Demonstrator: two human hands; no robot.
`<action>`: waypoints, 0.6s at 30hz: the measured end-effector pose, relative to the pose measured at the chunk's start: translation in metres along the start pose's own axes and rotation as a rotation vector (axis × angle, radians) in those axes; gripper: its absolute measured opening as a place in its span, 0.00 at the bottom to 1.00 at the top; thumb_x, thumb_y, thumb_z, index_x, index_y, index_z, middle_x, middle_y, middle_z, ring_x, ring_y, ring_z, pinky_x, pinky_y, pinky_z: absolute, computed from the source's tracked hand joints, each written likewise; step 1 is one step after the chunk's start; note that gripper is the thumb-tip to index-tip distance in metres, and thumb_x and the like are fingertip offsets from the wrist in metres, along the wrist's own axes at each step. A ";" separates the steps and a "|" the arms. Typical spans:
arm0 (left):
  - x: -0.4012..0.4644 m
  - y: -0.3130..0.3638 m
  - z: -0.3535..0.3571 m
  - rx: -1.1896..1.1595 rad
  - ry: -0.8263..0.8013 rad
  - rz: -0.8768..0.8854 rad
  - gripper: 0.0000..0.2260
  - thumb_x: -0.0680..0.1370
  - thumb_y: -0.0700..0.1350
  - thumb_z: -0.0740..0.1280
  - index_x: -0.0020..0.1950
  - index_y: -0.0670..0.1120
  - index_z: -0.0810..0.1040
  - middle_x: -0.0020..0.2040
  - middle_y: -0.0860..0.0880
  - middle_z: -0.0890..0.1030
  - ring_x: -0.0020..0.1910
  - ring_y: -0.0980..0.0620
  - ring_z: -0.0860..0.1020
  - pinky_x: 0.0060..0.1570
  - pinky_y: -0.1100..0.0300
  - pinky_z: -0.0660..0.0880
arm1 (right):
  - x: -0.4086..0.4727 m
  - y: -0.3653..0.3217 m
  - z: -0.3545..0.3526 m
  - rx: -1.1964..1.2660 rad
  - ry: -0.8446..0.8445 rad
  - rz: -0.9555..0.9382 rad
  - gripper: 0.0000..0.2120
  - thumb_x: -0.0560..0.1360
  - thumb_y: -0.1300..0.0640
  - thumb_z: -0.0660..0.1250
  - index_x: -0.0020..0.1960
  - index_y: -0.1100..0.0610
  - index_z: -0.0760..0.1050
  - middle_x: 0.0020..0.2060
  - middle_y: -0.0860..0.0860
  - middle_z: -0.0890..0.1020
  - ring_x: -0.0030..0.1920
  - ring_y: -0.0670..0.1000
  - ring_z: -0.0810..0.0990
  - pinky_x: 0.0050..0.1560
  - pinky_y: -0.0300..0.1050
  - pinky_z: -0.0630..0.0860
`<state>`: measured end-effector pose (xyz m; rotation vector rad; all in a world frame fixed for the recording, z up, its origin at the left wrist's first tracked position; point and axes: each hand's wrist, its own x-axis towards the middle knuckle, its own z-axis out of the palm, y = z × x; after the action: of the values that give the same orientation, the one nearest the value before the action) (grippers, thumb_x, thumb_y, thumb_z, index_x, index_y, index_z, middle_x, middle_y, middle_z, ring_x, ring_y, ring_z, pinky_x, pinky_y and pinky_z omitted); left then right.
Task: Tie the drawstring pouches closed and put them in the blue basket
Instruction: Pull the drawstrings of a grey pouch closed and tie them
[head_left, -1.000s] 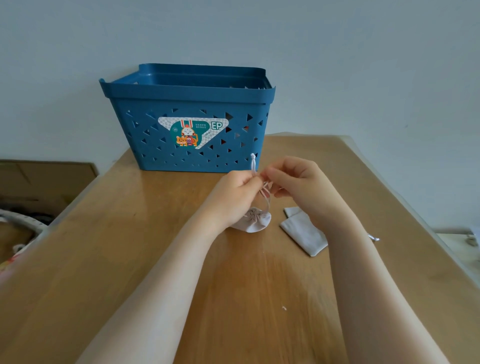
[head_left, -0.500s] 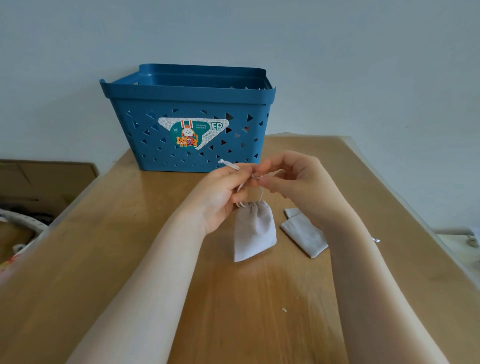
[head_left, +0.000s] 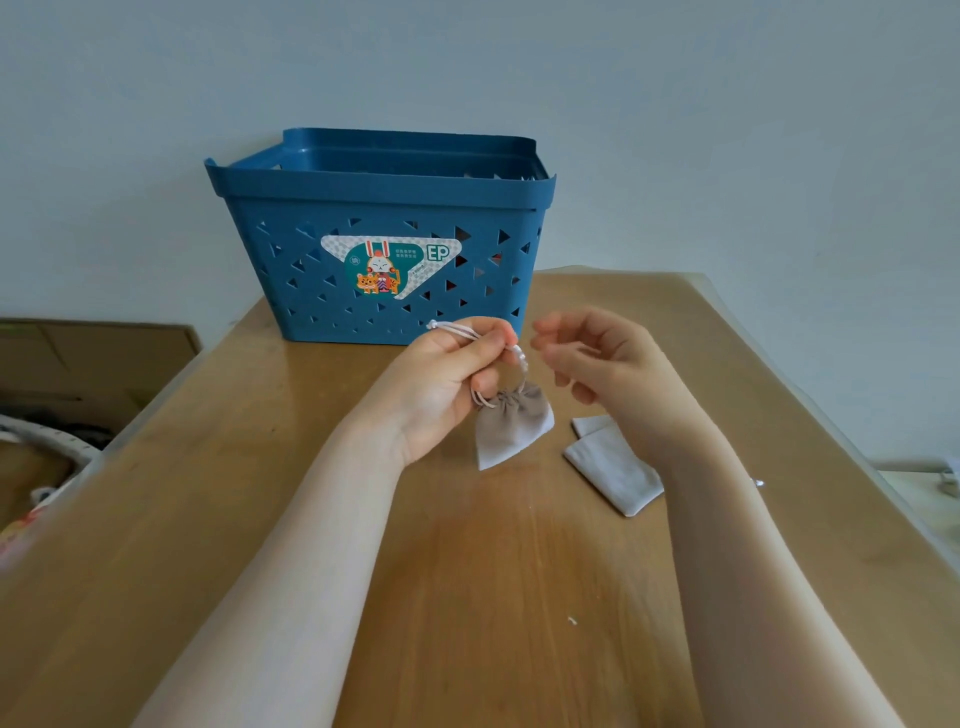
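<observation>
We look down on a wooden worktop (head_left: 519, 597) with a warm brown grain and soft, even light across it. Behind the worktop rises a plain pale blue-grey wall (head_left: 727, 130). Left of the worktop sits a brown cardboard box (head_left: 93, 358), with blurred clutter below it. Right of the worktop, a pale surface (head_left: 919, 493) shows.

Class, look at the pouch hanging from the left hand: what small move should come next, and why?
Probably the left hand should carry the pouch forward over the blue basket and drop it in. Its mouth is cinched, it hangs by its drawstring, and the right hand holds nothing.
</observation>
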<state>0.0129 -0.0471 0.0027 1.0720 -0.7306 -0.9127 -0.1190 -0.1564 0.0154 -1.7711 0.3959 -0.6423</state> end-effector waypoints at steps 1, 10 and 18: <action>-0.001 0.001 0.000 -0.005 -0.018 0.002 0.05 0.77 0.39 0.61 0.43 0.42 0.76 0.34 0.49 0.78 0.25 0.59 0.67 0.31 0.69 0.67 | -0.001 0.001 -0.003 -0.063 -0.078 0.039 0.07 0.75 0.63 0.66 0.50 0.54 0.79 0.37 0.47 0.81 0.30 0.43 0.72 0.31 0.36 0.68; -0.010 0.006 -0.002 0.395 -0.126 0.095 0.05 0.74 0.38 0.67 0.40 0.45 0.81 0.34 0.49 0.82 0.31 0.56 0.73 0.42 0.60 0.71 | -0.001 0.000 0.009 -0.302 -0.152 0.049 0.03 0.72 0.59 0.69 0.42 0.59 0.81 0.28 0.49 0.79 0.29 0.42 0.73 0.34 0.36 0.68; -0.017 0.022 -0.004 1.016 -0.101 0.216 0.06 0.74 0.41 0.71 0.41 0.53 0.79 0.38 0.57 0.81 0.39 0.63 0.77 0.44 0.69 0.71 | -0.003 -0.001 -0.005 -0.251 -0.165 0.104 0.08 0.75 0.61 0.65 0.38 0.59 0.78 0.30 0.52 0.76 0.33 0.50 0.68 0.39 0.49 0.66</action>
<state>0.0139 -0.0259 0.0209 1.7811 -1.4339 -0.3715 -0.1250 -0.1582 0.0170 -2.0104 0.4673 -0.3822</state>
